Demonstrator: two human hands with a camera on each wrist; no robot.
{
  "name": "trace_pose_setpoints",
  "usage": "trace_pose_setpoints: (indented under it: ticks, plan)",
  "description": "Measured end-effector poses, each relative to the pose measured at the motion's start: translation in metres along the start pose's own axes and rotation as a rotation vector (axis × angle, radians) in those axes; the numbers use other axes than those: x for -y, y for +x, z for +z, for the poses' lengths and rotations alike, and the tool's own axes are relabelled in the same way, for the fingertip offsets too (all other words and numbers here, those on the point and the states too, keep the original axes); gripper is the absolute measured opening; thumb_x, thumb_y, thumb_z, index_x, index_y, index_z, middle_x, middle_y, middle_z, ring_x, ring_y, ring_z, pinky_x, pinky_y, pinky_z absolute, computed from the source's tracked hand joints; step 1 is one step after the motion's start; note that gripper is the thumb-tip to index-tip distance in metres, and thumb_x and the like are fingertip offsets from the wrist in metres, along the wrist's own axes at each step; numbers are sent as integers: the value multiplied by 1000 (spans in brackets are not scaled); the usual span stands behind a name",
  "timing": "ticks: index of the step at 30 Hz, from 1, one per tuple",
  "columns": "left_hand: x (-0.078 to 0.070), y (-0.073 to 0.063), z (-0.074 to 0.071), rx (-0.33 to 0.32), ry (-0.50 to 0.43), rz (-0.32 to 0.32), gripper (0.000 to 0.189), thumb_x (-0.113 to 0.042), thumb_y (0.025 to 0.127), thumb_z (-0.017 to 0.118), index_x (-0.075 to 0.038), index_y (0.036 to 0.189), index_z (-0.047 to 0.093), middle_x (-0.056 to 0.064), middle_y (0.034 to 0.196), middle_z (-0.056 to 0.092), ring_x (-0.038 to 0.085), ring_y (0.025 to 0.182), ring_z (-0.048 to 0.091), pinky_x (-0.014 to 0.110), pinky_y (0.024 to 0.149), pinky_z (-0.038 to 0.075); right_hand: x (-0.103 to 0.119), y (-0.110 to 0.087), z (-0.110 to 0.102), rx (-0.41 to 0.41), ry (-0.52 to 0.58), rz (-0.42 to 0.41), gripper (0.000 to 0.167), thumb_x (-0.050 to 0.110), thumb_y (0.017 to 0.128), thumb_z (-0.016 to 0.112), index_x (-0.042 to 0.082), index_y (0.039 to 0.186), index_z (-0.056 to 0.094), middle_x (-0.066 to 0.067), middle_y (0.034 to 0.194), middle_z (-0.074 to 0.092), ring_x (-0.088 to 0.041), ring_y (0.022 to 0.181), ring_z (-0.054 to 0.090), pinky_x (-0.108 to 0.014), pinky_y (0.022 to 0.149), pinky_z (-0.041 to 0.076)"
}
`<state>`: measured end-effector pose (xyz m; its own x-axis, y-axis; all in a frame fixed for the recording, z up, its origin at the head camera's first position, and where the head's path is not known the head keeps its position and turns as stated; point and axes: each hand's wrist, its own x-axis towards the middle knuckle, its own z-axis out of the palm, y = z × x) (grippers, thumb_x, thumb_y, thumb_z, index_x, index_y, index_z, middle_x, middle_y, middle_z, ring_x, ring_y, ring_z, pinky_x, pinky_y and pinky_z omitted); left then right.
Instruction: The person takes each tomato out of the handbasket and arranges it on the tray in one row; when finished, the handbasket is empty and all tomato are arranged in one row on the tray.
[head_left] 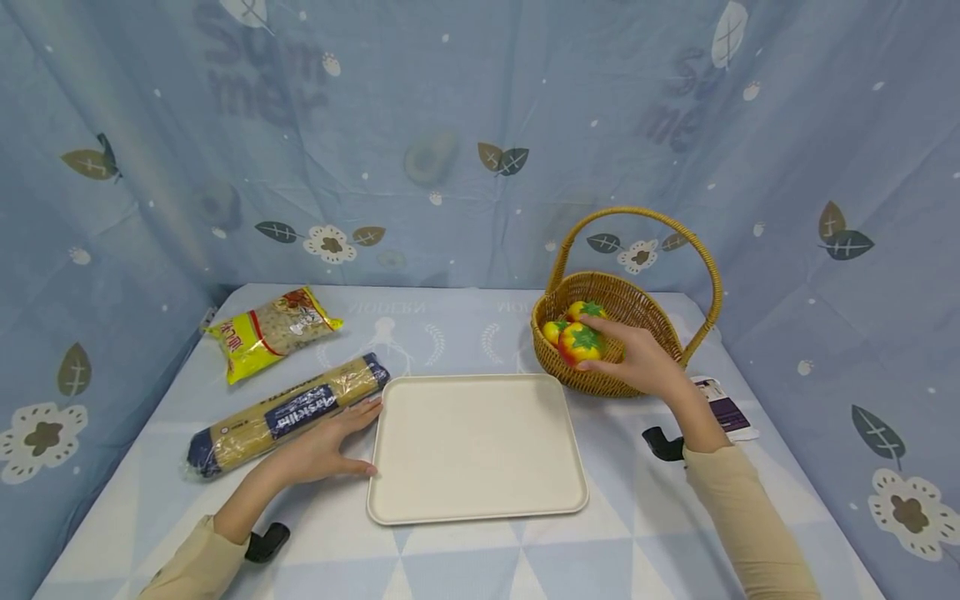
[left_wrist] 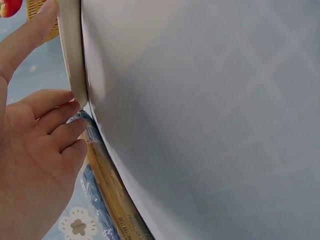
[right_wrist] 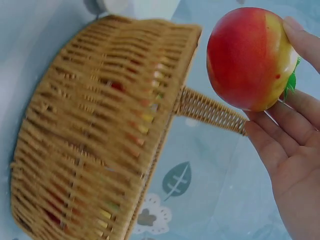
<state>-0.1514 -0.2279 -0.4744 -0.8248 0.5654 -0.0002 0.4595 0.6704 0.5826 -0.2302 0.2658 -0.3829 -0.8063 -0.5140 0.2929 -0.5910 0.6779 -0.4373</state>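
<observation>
My right hand (head_left: 633, 354) holds a red-and-yellow persimmon-like fruit (head_left: 581, 343) with a green leafy top, above the near left rim of a wicker basket (head_left: 660, 321). Thumb and fingers pinch the fruit from its sides, and the right wrist view shows it outside the basket wall. Two similar fruits (head_left: 586, 310) lie in the basket, partly hidden. On the left, my left hand (head_left: 330, 450) touches the left edge of a cream rectangular tray (head_left: 480, 450), its fingers fairly straight and its thumb apart. Nothing lies on the tray.
Beyond my left hand lies a long pack of pasta (head_left: 288, 417), close to the tray's left corner. A yellow snack-like bag (head_left: 273, 329) rests behind it. A white and purple packet (head_left: 723, 408) is partly hidden by my right arm. A patterned curtain (head_left: 450, 150) surrounds the table.
</observation>
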Motion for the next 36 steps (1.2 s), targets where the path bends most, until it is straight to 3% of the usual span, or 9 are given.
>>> trace_pose_setpoints:
  ticks: [12,36]
  plan:
    - [1,2,0,15,-6,-4,98,-43,74,80,1,148,33,20,154,26,42,140,23,59,111,22,13,3,14,0,17,-71,70,31,80,80,7,140,51,-15,132,58,-28,105,63,-47,90,53]
    - [0,2,0,12,-21,-6,99,-45,74,79,2,147,33,21,154,25,44,140,23,66,109,18,46,22,49,35,95,-181,70,32,81,79,11,141,50,-6,137,56,-23,121,54,-42,99,48]
